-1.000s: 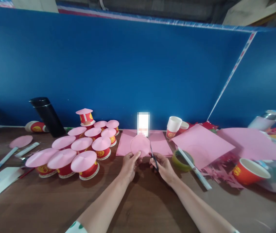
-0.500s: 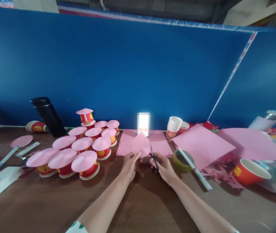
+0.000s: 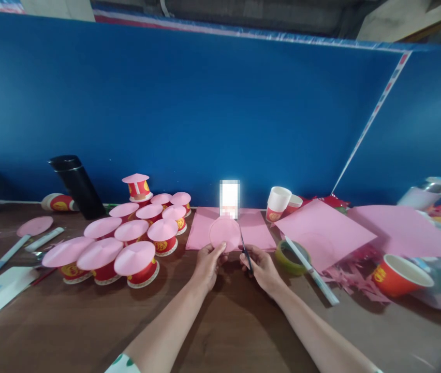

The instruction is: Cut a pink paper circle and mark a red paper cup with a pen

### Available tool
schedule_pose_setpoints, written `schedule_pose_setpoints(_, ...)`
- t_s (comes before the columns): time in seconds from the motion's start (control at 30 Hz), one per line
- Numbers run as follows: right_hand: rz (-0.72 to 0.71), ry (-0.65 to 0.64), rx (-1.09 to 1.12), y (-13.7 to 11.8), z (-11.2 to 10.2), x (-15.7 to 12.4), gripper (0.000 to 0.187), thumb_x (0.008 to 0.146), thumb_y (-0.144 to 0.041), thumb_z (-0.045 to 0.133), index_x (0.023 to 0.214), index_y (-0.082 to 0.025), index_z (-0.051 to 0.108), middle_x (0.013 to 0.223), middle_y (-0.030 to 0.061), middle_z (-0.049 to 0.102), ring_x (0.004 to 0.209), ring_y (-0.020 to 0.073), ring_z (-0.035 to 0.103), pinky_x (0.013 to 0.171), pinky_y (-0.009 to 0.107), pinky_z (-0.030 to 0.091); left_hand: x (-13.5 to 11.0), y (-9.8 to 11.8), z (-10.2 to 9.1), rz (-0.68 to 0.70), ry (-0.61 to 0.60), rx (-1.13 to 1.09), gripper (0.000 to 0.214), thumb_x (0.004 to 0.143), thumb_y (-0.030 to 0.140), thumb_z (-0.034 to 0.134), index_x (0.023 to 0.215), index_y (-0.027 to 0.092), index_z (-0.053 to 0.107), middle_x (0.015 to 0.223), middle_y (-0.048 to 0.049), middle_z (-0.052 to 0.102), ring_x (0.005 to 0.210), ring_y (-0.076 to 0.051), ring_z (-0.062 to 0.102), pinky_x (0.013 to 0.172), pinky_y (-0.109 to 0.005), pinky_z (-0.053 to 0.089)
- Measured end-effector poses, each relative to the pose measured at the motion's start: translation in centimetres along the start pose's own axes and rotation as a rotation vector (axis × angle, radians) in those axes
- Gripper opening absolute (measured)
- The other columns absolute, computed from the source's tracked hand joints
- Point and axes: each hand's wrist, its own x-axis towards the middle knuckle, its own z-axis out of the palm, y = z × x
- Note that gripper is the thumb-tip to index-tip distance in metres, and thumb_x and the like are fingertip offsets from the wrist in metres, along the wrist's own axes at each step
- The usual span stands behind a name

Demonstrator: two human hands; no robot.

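Between thumb and fingers, my left hand pinches the lower edge of a round pink paper disc. My right hand is closed round the handles of a pair of scissors. Their thin blades point up along the disc's right edge; whether they touch the paper I cannot tell. Behind the disc lies a stack of pink paper sheets on the brown table. To the left stand several red paper cups upside down, each topped with a shallow pink paper cone.
Right of my hands are a roll of tape, a pen, pink sheets, white cups and a red bowl-like cup. A black flask leans at the back left. A blue partition stands behind everything.
Almost nothing differs. The right hand and scissors have shifted very slightly; the disc stays in my left hand.
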Motion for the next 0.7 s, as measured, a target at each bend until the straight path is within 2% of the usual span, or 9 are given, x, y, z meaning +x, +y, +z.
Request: schedule_pose_setpoints(0.7,-0.003,0.024,-0.026,-0.07,-0.03,-0.01,0.045,0.066,-0.047,0.070,0.100,-0.017,0.062,0.063,-0.0011,0.056,0.049,0.0089,0.050,0.036,0.016,0.032,0.02,0.05,0.04,-0.004,0.002,0.005,0.028,0.055,0.031,0.078,0.068,0.012,0.062,0.059,0.0010,0.060,0.052,-0.005,0.054,0.051,-0.015,0.044)
